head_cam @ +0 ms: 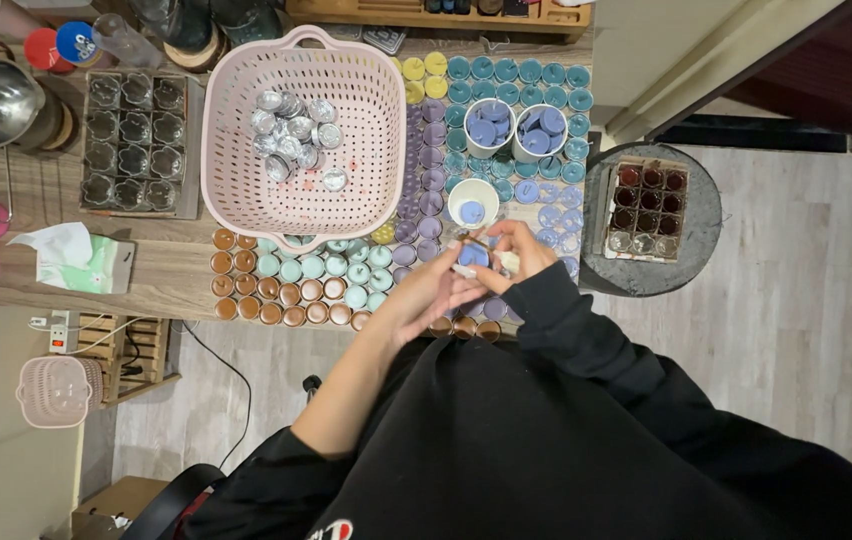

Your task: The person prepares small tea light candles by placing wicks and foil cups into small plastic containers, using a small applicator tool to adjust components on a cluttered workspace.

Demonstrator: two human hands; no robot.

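Your left hand (pixel 426 295) and right hand (pixel 516 250) met near the table's (pixel 161 275) front edge, both closed around a small blue tealight candle (pixel 473 257) and a thin wick. You seemed mid-assembly; next called for steady fingers beside the white cup (pixel 473 200).

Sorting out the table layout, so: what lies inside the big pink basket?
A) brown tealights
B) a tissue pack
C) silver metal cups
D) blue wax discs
C: the pink basket holds a loose pile of shiny silver metal cups; the brown tealights sit in rows on the table in front of it.
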